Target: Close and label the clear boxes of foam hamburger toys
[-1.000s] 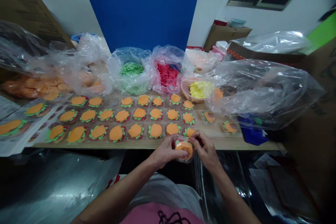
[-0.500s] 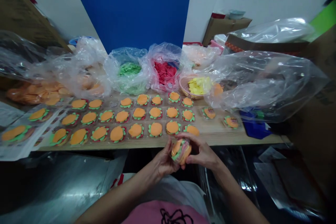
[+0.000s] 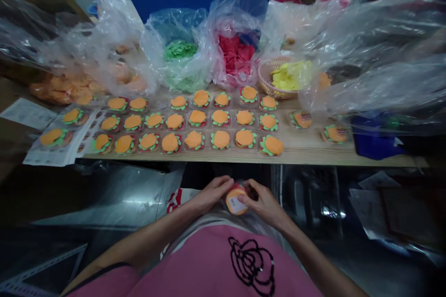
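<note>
A long wooden tabletop serves as the landmark. On it lie three rows of small orange foam burger pieces with green frilled edges; two more of them lie apart toward its right end. Along its far edge stand a clear plastic bag of green pieces, a clear bag of red pieces and a woven basket of yellow pieces. At its left end white printed sheets overhang the edge. Over its right end billows a large crumpled clear plastic bag, with a dark blue container beneath.
</note>
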### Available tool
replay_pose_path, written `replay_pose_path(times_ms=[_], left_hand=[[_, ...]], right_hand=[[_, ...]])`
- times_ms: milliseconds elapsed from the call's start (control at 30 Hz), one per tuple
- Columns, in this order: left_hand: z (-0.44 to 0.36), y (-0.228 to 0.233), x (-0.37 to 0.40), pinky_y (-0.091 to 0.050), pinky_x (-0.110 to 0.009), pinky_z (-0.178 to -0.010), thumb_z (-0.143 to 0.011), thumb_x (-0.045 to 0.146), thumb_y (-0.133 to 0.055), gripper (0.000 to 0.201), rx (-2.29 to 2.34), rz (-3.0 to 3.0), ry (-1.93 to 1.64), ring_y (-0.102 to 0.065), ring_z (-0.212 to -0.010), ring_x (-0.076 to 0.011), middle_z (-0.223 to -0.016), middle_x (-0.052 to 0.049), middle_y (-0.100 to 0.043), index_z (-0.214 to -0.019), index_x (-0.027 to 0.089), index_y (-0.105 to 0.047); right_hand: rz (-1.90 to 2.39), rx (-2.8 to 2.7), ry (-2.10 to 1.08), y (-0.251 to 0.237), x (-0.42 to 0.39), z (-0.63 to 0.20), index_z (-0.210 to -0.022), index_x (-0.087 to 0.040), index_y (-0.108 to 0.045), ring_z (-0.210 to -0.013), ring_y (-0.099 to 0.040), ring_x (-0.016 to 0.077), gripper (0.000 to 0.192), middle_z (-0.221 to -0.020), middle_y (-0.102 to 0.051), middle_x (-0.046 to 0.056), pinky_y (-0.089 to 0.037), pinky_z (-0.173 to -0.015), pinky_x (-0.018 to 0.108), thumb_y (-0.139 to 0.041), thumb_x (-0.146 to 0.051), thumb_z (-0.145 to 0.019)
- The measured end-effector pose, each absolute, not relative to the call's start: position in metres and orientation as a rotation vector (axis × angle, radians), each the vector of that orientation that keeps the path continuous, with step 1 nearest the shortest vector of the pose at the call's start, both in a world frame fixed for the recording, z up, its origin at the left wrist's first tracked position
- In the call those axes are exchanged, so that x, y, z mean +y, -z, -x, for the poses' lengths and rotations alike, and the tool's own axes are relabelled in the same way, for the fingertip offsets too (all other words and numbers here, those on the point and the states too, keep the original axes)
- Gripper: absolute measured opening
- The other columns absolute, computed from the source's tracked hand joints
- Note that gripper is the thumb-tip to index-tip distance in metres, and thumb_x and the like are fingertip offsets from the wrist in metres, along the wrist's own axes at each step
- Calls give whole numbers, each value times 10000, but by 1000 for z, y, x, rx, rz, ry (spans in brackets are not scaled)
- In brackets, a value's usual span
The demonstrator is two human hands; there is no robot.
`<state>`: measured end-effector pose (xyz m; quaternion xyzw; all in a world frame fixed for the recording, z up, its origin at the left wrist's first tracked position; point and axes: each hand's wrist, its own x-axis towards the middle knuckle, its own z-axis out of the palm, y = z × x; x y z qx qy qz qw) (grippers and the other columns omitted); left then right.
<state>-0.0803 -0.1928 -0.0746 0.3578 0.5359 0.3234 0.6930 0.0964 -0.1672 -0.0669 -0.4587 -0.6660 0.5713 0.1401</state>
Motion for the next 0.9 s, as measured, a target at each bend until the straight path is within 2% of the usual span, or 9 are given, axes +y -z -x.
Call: replay_pose_path(times_ms=[200, 367, 567, 700, 767, 867, 900], left_hand=[[98, 41, -182, -292, -199, -547, -825, 392, -421, 245, 1076, -1389, -538, -391, -605, -91, -668, 34, -477, -878, 164, -493], [100, 39, -177, -261, -200, -525, -837, 321, -391, 191, 1004, -1642, -451, -342, -569, -87, -611, 48, -376, -755, 170, -476], [104, 47, -181, -251, -201, -507, -828, 254, -381, 191, 964, -1693, -406, -313, -524, -82, -565, 48, -358, -719, 165, -509], [114, 49, -181, -250, -198, -511, -796, 283, -448, 184, 1009, -1544, -468, -305, -525, -77, -552, 53, -357, -680, 156, -515], [117, 44, -179, -286, -196, -537, -754, 360, -524, 214, 1046, -1317, -577, -354, -561, -86, -583, 42, -418, -684, 158, -527], [110, 35, -176, -381, -241, -624, -726, 494, -524, 331, 1017, -719, -756, -495, -664, -138, -734, -23, -572, -768, 172, -586], [106, 35, -175, -403, -270, -614, -728, 544, -489, 393, 911, -498, -696, -527, -645, -159, -737, -48, -600, -786, 174, -605]], right_hand=[[1052, -2166, -1585, 47, -150, -101, -896, -183, -593, -790, -547, 151, 215, -862, -607, 34, -397, -690, 254, -397, -269, -877], [1020, -2451, -1402, 43, -147, -95, -796, -199, -531, -611, -492, 125, 162, -692, -553, -3, -345, -577, 237, -382, -190, -858], [1019, -2594, -1264, 56, -158, -82, -766, -190, -468, -544, -466, 119, 119, -650, -554, 4, -283, -529, 238, -376, -130, -812], [1059, -2658, -1155, 52, -155, -73, -751, -187, -477, -522, -485, 124, 130, -607, -555, 4, -277, -517, 240, -378, -132, -814], [1062, -2674, -1080, 41, -148, -72, -782, -185, -500, -544, -522, 135, 151, -625, -579, 14, -312, -524, 234, -364, -145, -835], [941, -2590, -949, 16, -136, -76, -886, -176, -537, -706, -605, 169, 191, -780, -649, 68, -413, -616, 250, -348, -162, -861], [872, -2550, -895, 7, -132, -78, -918, -174, -545, -778, -617, 175, 203, -850, -660, 86, -436, -667, 260, -350, -161, -863]])
